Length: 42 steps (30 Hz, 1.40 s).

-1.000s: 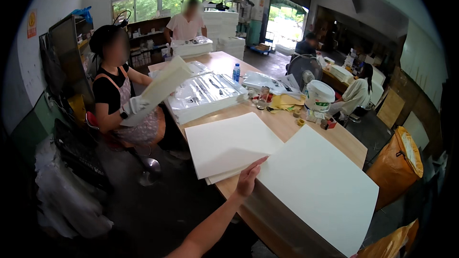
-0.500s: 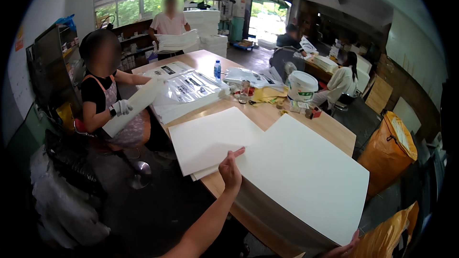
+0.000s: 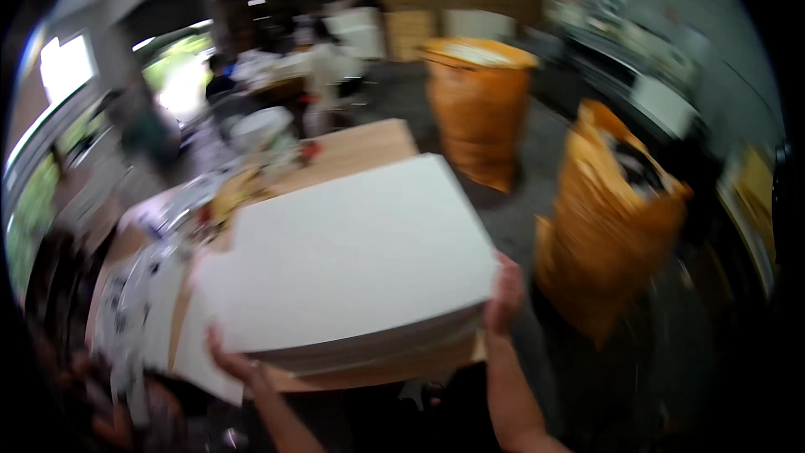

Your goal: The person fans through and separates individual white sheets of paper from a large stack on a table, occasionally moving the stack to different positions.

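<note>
A thick stack of large white sheets (image 3: pixel 352 252), perhaps board or paper, lies on the wooden table right in front of me. My left hand (image 3: pixel 235 361) is at its near left corner, fingers stretched out and thumb apart, blurred by motion. Against the right edge lies my right hand (image 3: pixel 505 294), its fingers extended along the side of the stack. Neither hand visibly wraps around the sheets. Beside the stack on the left, partly covered, shows a lower white sheet (image 3: pixel 201 352).
The wooden table (image 3: pixel 369 144) extends beyond the stack. It carries a white bucket (image 3: pixel 262 127), yellow scraps (image 3: pixel 235 193) and plastic-wrapped packs (image 3: pixel 126 310). Two orange sacks, a far one (image 3: pixel 478 109) and a nearer one (image 3: pixel 608 226), stand on the floor at right. Other people appear blurred at left.
My view has swung right, bringing the stack to the middle and both orange sacks fully into view. My left hand has moved to the stack's near left corner; the right stays at its right side.
</note>
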Tool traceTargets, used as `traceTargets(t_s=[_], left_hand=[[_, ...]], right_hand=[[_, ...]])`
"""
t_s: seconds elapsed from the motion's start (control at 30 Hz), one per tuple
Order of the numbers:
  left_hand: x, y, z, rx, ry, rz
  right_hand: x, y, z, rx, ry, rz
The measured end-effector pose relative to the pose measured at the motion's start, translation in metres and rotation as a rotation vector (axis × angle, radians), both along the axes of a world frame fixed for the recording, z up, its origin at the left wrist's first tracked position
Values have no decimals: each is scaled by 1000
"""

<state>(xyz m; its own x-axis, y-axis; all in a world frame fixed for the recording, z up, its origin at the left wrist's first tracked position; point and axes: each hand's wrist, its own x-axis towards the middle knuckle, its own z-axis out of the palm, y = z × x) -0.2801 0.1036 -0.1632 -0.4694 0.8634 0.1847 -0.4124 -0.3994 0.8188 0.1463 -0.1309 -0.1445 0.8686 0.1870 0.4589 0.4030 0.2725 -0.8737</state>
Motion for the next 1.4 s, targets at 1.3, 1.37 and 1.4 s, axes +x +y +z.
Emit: traceTargets(t_s=[1.3,1.37,1.4], left_hand=[[247,-108,139,744,1126,-1053],[246,-105,138,725,1104,-1066],[247,-104,138,710,1085,-1081]], right_hand=[[13,-26,136,109,530,738],[12,-26,139,90,517,740],[12,-26,141,81,515,732]])
